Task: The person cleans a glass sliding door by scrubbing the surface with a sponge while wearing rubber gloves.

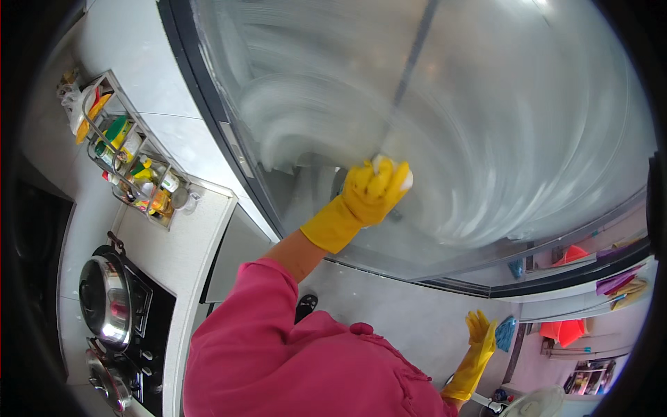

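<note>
My left hand (372, 190), in a yellow rubber glove, presses a white pad (407, 180), perhaps a sponge or cloth, against a large glass panel (333, 109). The glove hides most of the pad. Whitish curved streaks cover much of the glass, which sits in a dark frame (193, 68). Lower right, my right hand (479, 331) hangs away from the glass in a matching yellow glove. Its fingers are spread and hold nothing.
On the left, a light countertop (200, 224) carries a metal rack (151, 135) of bottles and jars. Beyond it stand a lidded steel pot (112, 302) and a second pan (107, 380) on a black gas hob (161, 323). A fan (536, 401) stands lower right.
</note>
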Demonstrator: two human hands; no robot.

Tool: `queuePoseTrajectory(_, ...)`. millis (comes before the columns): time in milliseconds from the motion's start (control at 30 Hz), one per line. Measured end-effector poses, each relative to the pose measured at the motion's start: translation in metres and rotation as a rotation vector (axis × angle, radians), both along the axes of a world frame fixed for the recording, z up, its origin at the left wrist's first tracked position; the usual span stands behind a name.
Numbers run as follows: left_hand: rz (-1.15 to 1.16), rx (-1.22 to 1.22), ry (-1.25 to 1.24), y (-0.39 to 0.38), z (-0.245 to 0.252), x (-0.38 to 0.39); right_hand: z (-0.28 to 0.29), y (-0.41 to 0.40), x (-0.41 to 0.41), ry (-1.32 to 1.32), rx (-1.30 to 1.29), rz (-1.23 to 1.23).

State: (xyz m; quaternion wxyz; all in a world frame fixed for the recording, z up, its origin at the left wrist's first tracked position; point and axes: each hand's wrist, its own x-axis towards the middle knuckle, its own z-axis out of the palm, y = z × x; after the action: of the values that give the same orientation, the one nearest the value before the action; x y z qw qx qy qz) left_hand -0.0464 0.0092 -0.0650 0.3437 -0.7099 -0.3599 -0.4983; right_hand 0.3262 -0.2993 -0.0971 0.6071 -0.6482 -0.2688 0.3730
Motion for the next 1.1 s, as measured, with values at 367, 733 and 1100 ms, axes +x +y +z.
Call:
queuePoseTrajectory(367, -0.142, 0.091, 0.572, -0.005, -0.197, 0.052, 0.018, -0.046, 0.014, -0.095, 0.047, -0.092)
queuePoseTrajectory(733, -0.252, -0.476, -0.385, -0.097, -0.114, -0.042, 0.014, -0.033, 0.001, -0.110, 0.051, 0.035)
queuePoseTrajectory(1100, 0.173, -0.097, -0.814, -0.008, -0.079, -0.164, 0.011, 0.017, -0.066, -0.032, -0.008, 0.220)
